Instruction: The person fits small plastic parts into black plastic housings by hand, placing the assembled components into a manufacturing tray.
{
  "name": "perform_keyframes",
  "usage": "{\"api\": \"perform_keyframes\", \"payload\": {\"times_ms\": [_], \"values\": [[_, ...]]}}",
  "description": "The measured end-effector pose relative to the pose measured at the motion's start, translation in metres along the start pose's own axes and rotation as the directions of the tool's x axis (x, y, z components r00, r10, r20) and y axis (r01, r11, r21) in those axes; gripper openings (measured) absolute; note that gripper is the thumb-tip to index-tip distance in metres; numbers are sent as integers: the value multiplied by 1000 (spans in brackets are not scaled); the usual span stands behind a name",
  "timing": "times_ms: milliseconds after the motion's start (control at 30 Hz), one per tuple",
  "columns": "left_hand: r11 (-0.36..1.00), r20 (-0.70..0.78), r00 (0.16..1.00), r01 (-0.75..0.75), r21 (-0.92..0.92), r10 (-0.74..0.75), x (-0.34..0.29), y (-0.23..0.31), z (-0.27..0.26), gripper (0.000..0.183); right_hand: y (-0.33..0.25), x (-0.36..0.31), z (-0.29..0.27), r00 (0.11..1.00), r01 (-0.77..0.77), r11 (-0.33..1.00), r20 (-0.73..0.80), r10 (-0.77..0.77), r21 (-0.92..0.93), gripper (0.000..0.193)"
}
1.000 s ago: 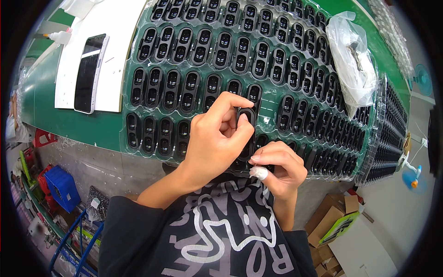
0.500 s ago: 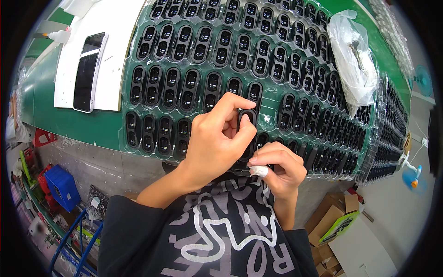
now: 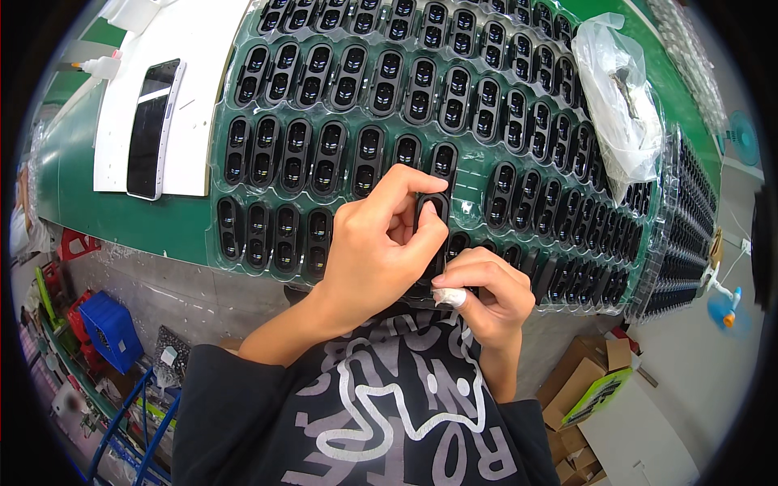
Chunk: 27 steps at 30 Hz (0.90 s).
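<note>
My left hand (image 3: 374,247) is closed, pinching a black oblong part (image 3: 438,257) between thumb and bent forefinger, above the near edge of the clear plastic trays. The part is long, with rounded ends, like its neighbours in the trays. My right hand (image 3: 490,296) sits at the part's lower end, its thumb and forefinger pressed together; the thumb tip wears a white wrap (image 3: 450,297). Whatever lies in that pinch is too small to make out. Beside my hands, the trays hold rows of matching black parts (image 3: 286,235), each with two glossy round windows.
A phone (image 3: 154,130) lies on a white board (image 3: 194,162) at the left of the green table (image 3: 73,178). A translucent plastic bag (image 3: 620,105) rests over the trays at the right. Below stand a blue bin (image 3: 111,330) and cardboard boxes (image 3: 571,381).
The view has shifted very slightly. Both hands keep their grip and place at the black part, with hardly any movement.
</note>
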State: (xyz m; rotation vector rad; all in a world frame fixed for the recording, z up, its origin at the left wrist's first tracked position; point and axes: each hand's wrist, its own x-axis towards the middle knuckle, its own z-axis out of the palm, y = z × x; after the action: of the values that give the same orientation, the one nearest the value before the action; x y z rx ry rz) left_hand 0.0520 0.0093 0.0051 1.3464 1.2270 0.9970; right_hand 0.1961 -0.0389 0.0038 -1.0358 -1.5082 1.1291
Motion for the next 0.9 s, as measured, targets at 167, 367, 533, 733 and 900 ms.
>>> {"api": "perform_keyframes", "payload": {"times_ms": [167, 367, 533, 733, 900], "values": [[1000, 6, 1000, 12, -10, -12, -1, 0, 1, 16, 1, -2, 1, 999, 33, 999, -12, -34, -39, 21], [1000, 4, 1000, 25, -18, -25, -1, -1, 1, 17, 1, -1, 3, 998, 55, 997, -29, -57, -62, 21], [1000, -27, 999, 21, -6, -21, -2, -1, 4, 18, 4, -4, 5, 993, 84, 987, -71, -94, -137, 21], [998, -86, 996, -31, 49, 35, -4, -3, 7, 19, 5, -4, 8, 979, 142, 965, -112, -170, -218, 23], [999, -64, 998, -23, 38, 26, -4, -2, 7, 20, 5, -5, 11, 974, 150, 963, -133, -183, -222, 21]]}}
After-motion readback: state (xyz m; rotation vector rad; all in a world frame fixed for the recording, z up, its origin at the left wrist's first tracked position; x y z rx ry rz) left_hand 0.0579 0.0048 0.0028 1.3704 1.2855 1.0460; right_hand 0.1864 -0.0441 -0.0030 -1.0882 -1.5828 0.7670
